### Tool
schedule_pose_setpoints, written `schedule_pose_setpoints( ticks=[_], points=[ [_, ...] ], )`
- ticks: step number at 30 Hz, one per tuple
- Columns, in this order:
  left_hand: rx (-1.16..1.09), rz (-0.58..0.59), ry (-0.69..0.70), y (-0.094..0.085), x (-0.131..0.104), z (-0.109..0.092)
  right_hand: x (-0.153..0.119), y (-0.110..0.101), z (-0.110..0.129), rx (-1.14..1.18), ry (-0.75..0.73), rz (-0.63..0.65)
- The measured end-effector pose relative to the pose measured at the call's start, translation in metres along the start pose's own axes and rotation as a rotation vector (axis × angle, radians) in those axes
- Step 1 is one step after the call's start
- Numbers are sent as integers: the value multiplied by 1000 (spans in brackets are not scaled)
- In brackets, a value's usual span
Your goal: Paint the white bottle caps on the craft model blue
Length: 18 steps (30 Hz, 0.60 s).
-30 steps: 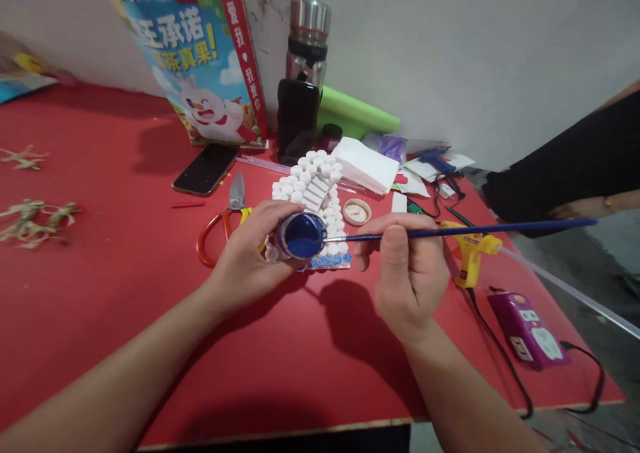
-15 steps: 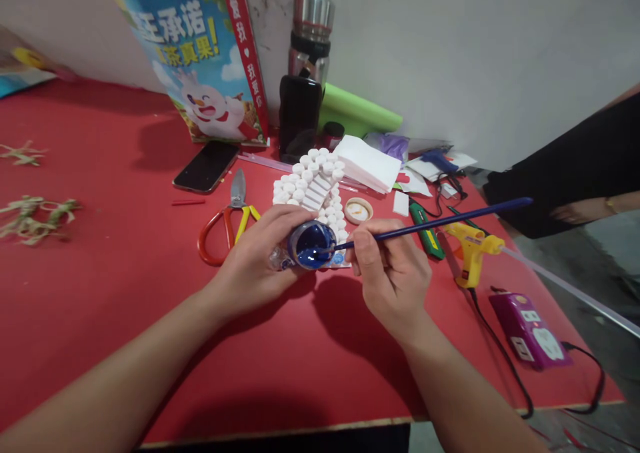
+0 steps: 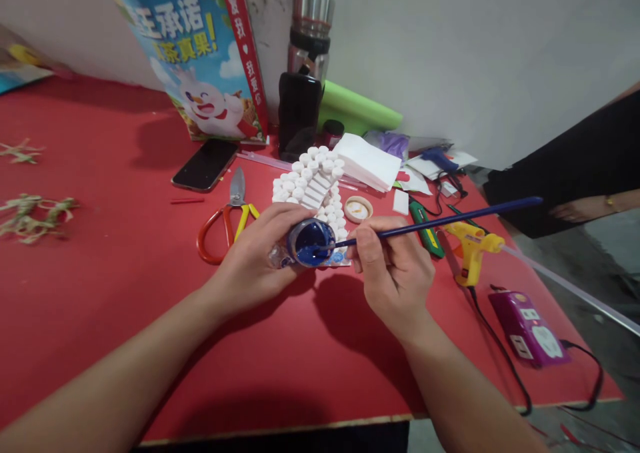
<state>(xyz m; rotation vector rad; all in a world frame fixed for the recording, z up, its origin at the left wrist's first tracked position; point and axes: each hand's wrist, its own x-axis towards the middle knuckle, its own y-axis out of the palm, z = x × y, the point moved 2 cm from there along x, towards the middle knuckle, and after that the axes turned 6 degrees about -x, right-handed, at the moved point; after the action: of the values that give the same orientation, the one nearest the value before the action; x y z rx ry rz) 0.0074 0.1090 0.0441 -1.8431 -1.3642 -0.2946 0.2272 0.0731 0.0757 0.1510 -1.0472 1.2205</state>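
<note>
My left hand [image 3: 263, 253] is wrapped round a small jar of blue paint [image 3: 313, 243], its mouth tipped toward me. In my right hand [image 3: 395, 273] a paintbrush [image 3: 440, 222] with a dark blue handle is pinched between thumb and fingers, and its tip dips into the jar's mouth. Just behind the jar stands a white model [image 3: 313, 176] built of rounded white pieces, with a flight of steps; its lower part is partly hidden by the jar and my left hand. A round lid [image 3: 359, 209] lies beside the model.
Scissors [image 3: 235, 220] and a phone [image 3: 205, 165] lie to the left. On the right are a yellow glue gun [image 3: 473, 250], a green cutter [image 3: 426, 230] and a purple power strip [image 3: 529, 330] with cables. A bottle [image 3: 300, 113] and a printed bag [image 3: 200, 60] stand behind. Another person's arm [image 3: 595, 206] shows at right.
The brush has shifted slightly, its handle end moving a little to the right while its tip stays in the jar. My left hand keeps its hold on the jar.
</note>
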Motion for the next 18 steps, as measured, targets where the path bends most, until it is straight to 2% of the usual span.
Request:
schedule_pose_setpoints(
  ticks=[7, 13, 18],
  points=[
    [24, -9, -57, -3, 0, 2, -1, -5, -4, -35, -11, -129],
    [44, -32, -104, -3, 1, 2, 1, -7, -6, -53, -18, -123],
    [45, -63, -103, -4, 1, 1, 1, -7, -6, -7, 31, -175]
  ],
)
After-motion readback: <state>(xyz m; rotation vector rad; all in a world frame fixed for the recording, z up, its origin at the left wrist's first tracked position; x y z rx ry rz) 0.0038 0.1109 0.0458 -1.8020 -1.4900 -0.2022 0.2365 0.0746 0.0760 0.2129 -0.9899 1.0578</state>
